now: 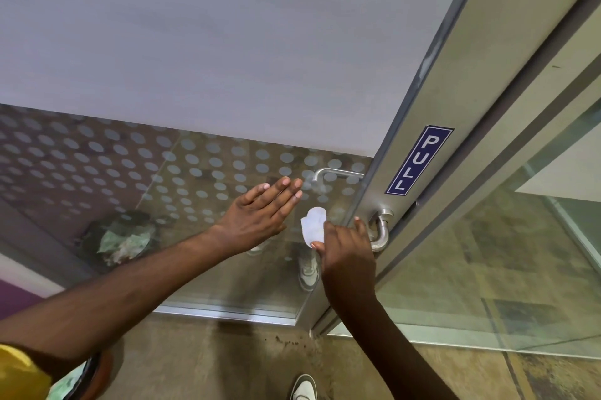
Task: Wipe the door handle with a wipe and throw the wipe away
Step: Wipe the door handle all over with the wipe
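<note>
The door handle is a silver metal lever on the grey frame of a glass door, just below a blue sticker that reads PULL. The right hand is at the handle, its fingers bent toward the lever and partly covering it. It pinches a small white wipe, which sticks up to the left of the handle, against the glass. Whether the wipe itself touches the metal of the handle cannot be told.

The left hand is left of the handle, flat and fully spread with straight fingers, palm toward the glass and holding nothing. Its fingertips point toward a second lever seen through the glass, above and left of the handle.

The glass left of the handle carries rows of frosted dots, with a plain frosted panel higher up. Below the handle, at the bottom edge of the view, a white shoe stands on the mottled brown floor.
</note>
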{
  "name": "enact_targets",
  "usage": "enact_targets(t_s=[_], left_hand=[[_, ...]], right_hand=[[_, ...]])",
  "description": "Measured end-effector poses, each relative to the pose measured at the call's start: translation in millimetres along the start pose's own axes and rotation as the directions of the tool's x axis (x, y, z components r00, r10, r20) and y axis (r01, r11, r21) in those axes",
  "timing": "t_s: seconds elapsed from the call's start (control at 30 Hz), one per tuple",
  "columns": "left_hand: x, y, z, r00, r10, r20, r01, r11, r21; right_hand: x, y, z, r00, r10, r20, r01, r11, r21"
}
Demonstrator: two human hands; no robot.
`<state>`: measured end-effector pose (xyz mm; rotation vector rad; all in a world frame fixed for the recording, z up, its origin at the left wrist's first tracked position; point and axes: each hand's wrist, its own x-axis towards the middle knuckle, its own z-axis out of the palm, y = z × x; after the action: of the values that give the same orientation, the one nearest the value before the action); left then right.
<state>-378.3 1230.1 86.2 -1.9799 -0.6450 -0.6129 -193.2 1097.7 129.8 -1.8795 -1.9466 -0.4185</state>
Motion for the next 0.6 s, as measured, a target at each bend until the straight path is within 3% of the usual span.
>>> enact_targets(t_s=[0.13,0.33,0.5,0.6], left_hand=[[-2,2,3,1.0,-0.005,0.007,0.005,1.0,0.001],[-2,5,-1,1.0,-0.015,-0.002,0.015,1.0,-0.014],[0,4,-6,1.0,-0.018,0.003,0.018,1.0,-0.001],[-1,6,-5,1.0,-0.022,0.013,0.022,1.0,0.007]], right_hand=[[14,-21,1,0.995,0.101,0.005,-0.1,0.99,-0.102],[33,-39,-7,0.957,0.25,0.149,-0.227,0.961,-0.159],[29,-21,-9,0.984,0.074,0.159,-0.057,0.992,-0.112],[17,8,-5,0.982,-0.181,0.05,0.181,0.983,0.001]])
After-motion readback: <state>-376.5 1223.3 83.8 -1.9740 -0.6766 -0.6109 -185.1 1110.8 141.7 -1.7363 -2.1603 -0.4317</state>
